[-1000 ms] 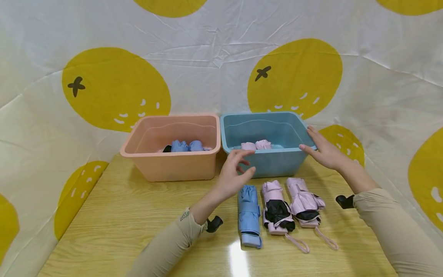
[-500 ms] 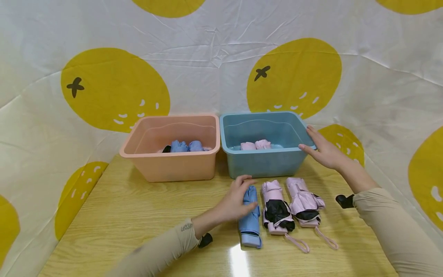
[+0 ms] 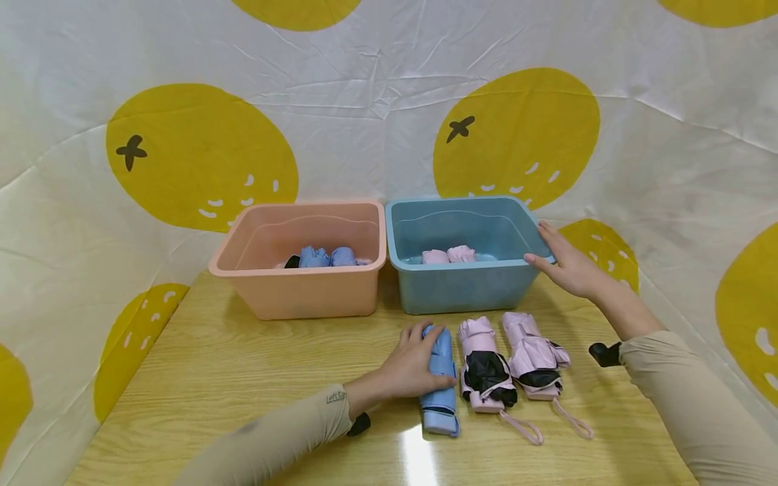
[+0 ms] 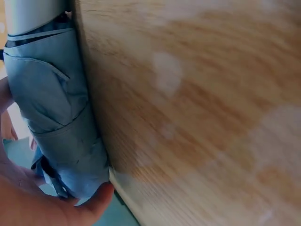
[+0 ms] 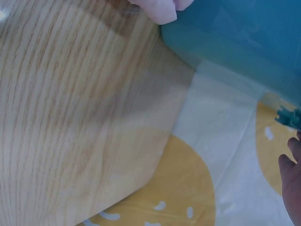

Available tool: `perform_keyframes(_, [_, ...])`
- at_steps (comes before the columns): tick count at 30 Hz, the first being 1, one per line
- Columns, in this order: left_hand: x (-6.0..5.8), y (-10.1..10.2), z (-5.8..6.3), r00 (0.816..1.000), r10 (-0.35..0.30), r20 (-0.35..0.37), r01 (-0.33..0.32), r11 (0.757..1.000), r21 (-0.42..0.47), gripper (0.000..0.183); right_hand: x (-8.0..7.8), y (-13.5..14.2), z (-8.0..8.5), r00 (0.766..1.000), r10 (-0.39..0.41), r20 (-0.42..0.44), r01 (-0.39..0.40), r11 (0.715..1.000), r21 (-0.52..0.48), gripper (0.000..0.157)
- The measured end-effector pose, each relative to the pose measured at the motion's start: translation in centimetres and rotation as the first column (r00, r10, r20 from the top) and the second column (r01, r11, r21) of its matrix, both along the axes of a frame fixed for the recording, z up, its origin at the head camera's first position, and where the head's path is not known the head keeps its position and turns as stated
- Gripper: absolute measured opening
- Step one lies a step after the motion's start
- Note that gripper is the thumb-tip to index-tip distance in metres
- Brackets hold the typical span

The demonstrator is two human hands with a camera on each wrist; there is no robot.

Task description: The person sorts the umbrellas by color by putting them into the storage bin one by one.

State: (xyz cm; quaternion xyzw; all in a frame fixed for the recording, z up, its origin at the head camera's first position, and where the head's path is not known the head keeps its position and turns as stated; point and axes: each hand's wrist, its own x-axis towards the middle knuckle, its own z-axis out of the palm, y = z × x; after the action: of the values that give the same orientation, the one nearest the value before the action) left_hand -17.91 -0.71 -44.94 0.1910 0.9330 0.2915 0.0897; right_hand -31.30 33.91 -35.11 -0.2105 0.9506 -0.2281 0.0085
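Wood-grained table set before a white cloth backdrop printed with large yellow fruit. At the back stand a salmon bin, with blue bundles inside, and a blue bin, with pink bundles inside. The folded blue umbrella lies on the table in front of the blue bin, handle end toward the person. The left hand is clamped on its far half, thumb on the side facing the first pink umbrella; the second pink umbrella lies just beyond. The right hand rests on the right front corner of the blue bin, thumb apart from the fingers; how firmly it presses cannot be told.

Likely faults, by cause: (i) the grip leaves the handle end unsupported, so a lift could let that end droop or the umbrella twist; (ii) the wrapped fabric appears smooth and loosely bound, so it might slide within the fingers or unfurl; (iii) the thumb sits close to the first pink umbrella, so a sideways sweep could nudge it; (iv) a low path could strike a bin rim; (v) uneven pressure at the corner could skew the blue bin.
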Motion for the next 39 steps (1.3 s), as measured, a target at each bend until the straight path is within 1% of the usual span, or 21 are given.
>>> perform_keyframes(4, [-0.3,-0.1,-0.1,1.0,0.013,0.013,-0.012,1.0,-0.026,0.103,0.0,-0.1,0.1,1.0,-0.005,0.001,0.005,1.0,0.001,0.087])
perform_keyframes(8, [-0.7,-0.3,-0.1,0.999,0.008,0.05,-0.008,1.0,-0.006,0.106,0.1,-0.1,0.1,1.0,-0.004,0.0,0.004,1.0,0.0,0.087])
perform_keyframes(13, [-1.1,-0.4,-0.1,0.995,-0.008,0.099,0.002,0.998,0.066,0.107,0.2,0.0,0.0,1.0,0.003,-0.003,-0.003,1.0,-0.006,0.086])
perform_keyframes(16, [-1.2,-0.4,-0.2,0.994,-0.019,0.108,0.006,0.993,0.117,0.106,0.2,0.1,-0.1,1.0,-0.003,-0.008,0.003,1.0,-0.008,0.086])
perform_keyframes(21, [-1.3,-0.6,-0.4,0.994,-0.029,0.103,0.008,0.979,0.203,0.102,0.1,0.0,-0.1,1.0,-0.007,-0.006,0.007,1.0,-0.006,0.086])
perform_keyframes(25, [-1.2,-0.8,-0.6,0.995,-0.045,0.087,0.019,0.96,0.278,0.099,0.1,0.0,0.0,1.0,-0.003,-0.005,0.003,1.0,-0.001,0.086])
perform_keyframes(27, [-1.1,-0.9,-0.7,0.995,-0.052,0.081,0.023,0.947,0.321,0.098,0.2,0.0,0.0,1.0,-0.001,-0.006,0.001,1.0,-0.006,0.086])
perform_keyframes(33, [-0.7,-1.1,-0.8,0.995,-0.049,0.085,0.006,0.896,0.444,0.096,0.1,0.1,-0.1,1.0,-0.002,-0.003,0.002,1.0,-0.011,0.086])
perform_keyframes(39, [0.0,-1.5,-0.6,0.996,-0.047,0.072,0.003,0.852,0.524,0.094,0.1,0.1,0.0,1.0,-0.011,0.007,0.011,1.0,-0.002,0.087])
